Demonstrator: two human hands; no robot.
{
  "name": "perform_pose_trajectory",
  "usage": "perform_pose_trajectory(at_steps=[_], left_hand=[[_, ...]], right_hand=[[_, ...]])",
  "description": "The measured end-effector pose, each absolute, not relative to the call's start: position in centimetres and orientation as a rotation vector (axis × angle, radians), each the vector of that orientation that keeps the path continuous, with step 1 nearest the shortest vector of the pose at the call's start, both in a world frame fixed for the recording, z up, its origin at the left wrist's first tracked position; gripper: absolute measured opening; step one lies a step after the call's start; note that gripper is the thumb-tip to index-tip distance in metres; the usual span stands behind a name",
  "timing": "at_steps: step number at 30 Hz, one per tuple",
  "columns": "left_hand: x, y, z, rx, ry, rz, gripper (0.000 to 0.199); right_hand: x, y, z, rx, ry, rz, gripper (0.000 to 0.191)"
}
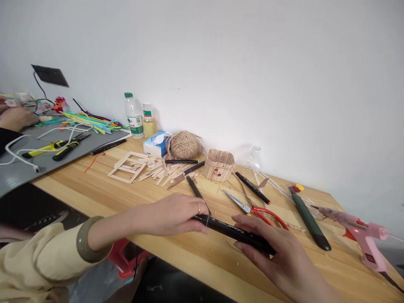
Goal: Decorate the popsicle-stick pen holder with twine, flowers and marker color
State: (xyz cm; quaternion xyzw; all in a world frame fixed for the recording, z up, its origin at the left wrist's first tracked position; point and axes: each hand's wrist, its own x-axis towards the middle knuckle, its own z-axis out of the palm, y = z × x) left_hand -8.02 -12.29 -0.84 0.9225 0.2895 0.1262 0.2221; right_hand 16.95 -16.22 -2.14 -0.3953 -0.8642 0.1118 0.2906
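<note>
A black marker [232, 231] with white lettering spans both my hands just over the wooden table. At its left end, my left hand [179, 214] is closed round it, a ring on one finger. My right hand [277, 252] grips the opposite end between thumb and fingers. Another black marker [195, 188] lies just beyond my left hand, its near end partly hidden. Close past my right fingers are red-handled scissors [244, 205], blades pointing up-left. A small basket of craft sticks [220, 165] with brown dots on its front stands farther back.
A pink glue gun [360, 235] with a lit red light stands right, near a dark green cutter knife [309, 221]. Loose craft sticks [159, 172], a twine ball [184, 144] and bottles [134, 118] are behind. At far left, another person's hand [17, 118] is beside a grey mat [19, 170].
</note>
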Motion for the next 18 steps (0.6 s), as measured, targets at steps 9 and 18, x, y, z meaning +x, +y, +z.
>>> perform_pose_trajectory(at_steps=[9, 18], left_hand=[[-6.1, -14.2, -2.5, 2.553, 1.010, 0.276, 0.033], [-6.8, -11.2, -1.7, 2.544, 1.131, 0.651, 0.044]], right_hand=[[15.6, -17.8, -2.0, -0.914, -2.316, 0.302, 0.019], [14.1, -16.8, -1.8, -1.155, -2.001, 1.112, 0.018]])
